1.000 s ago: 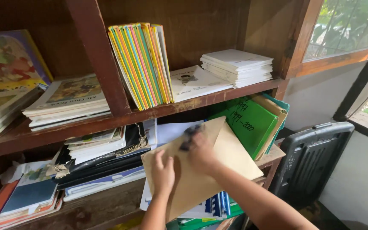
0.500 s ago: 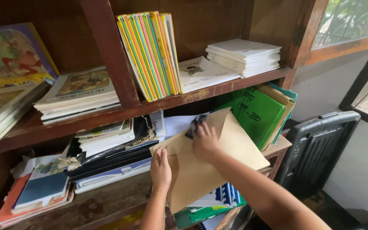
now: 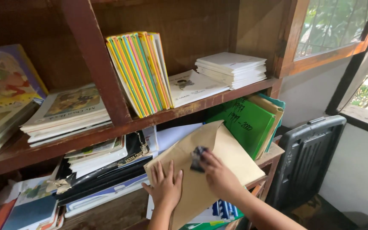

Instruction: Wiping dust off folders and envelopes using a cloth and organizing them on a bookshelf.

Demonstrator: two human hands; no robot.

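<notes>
Brown envelope [image 3: 218, 149] lies on the lower shelf [image 3: 107, 208], long axis 7-to-1 o'clock; left hand [image 3: 165, 187] flat, fingers spread, at its 7 o'clock end; right hand [image 3: 218, 174] nearer centre, grip pinching dark cloth [image 3: 198, 158].

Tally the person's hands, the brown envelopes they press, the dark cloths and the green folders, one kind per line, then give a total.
Hands: 2, left hand and right hand
Brown envelope: 1
Dark cloth: 1
Green folder: 1
Total: 5
</notes>
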